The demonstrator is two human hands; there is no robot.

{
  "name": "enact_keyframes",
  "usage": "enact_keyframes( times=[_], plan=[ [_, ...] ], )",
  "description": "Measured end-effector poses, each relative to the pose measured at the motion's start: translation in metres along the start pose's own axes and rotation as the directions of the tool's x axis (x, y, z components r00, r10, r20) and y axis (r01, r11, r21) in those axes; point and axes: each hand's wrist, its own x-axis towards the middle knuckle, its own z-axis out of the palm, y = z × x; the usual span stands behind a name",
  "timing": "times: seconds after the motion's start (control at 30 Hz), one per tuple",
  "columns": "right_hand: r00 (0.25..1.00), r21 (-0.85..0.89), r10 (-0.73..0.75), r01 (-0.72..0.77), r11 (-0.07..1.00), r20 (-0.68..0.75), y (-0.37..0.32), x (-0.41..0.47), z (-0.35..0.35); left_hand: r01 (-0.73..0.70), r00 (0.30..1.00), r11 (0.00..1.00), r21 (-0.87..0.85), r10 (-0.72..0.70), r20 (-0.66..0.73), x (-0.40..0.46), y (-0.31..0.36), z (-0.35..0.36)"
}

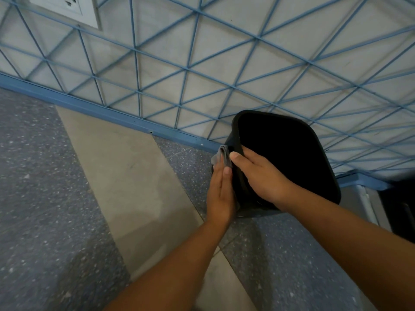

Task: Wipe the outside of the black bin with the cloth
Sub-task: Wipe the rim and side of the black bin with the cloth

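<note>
The black bin [283, 158] is stood on the floor [67, 198] against the wall [202, 63], mouth upward. Its near rim is gripped by the right hand [258, 176], apparently for steadiness. The cloth [221, 157] is pressed flat against its left side by the left hand [221, 194], fingers [222, 176] straight.

One black bin [287, 158], one cloth [221, 156], two hands [261, 176]

Both my forearms are bare right up to the frame edge, no sleeves showing. Left hand [220, 194] and right hand [260, 176]: no gloves, rings, watch or bands. Short, plain nails on the two visible thumbs.
</note>
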Motion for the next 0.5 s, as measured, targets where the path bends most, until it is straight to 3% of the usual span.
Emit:
enact_keyframes(
  times=[0.1, 0.23, 0.4, 0.5],
  plan=[
    [0.987, -0.126, 0.114, -0.099, 0.987, 0.114, -0.001, -0.012, -0.016, 0.089, 0.996, 0.995, -0.042, -0.089, 0.005, 0.003, -0.001, -0.002],
    [0.999, -0.502, 0.007, 0.012, 0.865, 0.037, -0.002, -0.037, -0.026, 0.134, 0.991, 0.990, -0.041, -0.135, -0.009, 0.005, -0.003, -0.005],
    [0.992, -0.496, -0.114, 0.128, 0.859, 0.059, 0.006, -0.044, -0.009, 0.044, 0.997, 0.985, -0.166, -0.054, -0.052, -0.019, -0.003, 0.004],
    [0.973, -0.439, -0.097, 0.181, 0.880, 0.208, 0.009, -0.041, -0.018, -0.010, 0.996, 0.984, -0.176, -0.006, -0.089, -0.035, -0.008, 0.009]
  ],
)
